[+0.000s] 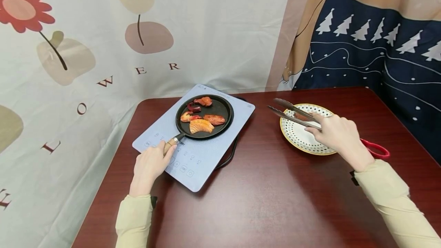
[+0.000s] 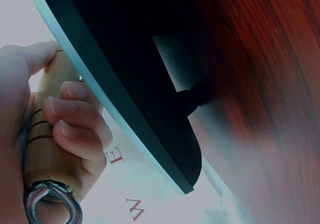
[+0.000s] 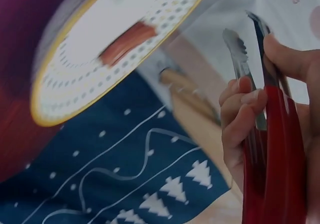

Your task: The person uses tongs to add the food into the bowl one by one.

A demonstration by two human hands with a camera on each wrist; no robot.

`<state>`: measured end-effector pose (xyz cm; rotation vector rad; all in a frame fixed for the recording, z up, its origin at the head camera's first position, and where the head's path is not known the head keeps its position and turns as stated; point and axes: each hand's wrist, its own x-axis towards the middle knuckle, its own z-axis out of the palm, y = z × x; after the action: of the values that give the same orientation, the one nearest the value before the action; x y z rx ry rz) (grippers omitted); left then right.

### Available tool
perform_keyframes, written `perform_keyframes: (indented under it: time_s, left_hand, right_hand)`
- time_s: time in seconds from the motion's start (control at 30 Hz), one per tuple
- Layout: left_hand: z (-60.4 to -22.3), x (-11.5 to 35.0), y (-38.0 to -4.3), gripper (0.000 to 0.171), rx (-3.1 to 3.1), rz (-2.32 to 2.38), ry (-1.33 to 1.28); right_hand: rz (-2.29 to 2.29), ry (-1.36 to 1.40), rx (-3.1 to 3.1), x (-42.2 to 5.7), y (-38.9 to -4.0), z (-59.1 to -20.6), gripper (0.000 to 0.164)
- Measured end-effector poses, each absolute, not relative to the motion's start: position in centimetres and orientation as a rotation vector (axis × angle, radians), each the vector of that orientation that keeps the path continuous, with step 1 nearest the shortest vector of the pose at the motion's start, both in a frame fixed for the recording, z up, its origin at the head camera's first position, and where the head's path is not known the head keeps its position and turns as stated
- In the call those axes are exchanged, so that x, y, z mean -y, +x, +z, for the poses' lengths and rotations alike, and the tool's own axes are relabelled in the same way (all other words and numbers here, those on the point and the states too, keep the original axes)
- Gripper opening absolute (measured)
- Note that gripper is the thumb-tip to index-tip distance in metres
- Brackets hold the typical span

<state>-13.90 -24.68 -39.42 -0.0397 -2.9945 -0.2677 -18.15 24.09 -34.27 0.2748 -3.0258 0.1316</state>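
My left hand [image 1: 150, 166] grips the wooden handle [image 2: 52, 129] of a black frying pan [image 1: 220, 111], fingers curled round it. The pan rests on a pale blue induction cooktop [image 1: 200, 175] and holds several pieces of food, among them an orange salmon-like piece [image 1: 201, 126], a drumstick-like piece [image 1: 203, 101] and a shrimp-like piece [image 1: 188, 116]. With my right hand [image 1: 339, 135] I hold metal tongs [image 1: 289, 105] with red handles [image 3: 285, 154], their tips a little apart with nothing between them. Below the tongs lies a dotted plate [image 1: 311, 149] bearing a reddish-brown strip of food [image 3: 129, 43].
A dark red-brown wooden table [image 1: 262, 202] carries everything. A black cord [image 1: 231, 156] curves out by the cooktop's right side. Behind the table hang a pale flower-print cloth [image 1: 213, 41] and a navy cloth with white trees [image 1: 365, 56].
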Motion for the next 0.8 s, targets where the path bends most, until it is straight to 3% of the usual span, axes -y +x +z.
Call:
perform_keyframes:
  time_s: [0.8]
  left_hand:
    - [-39.5,24.7,-13.9,0.039,2.993,-0.276,-0.041]
  right_hand:
    - [-0.092,0.382,3.147,-33.4,-20.0,-35.0,0.062]
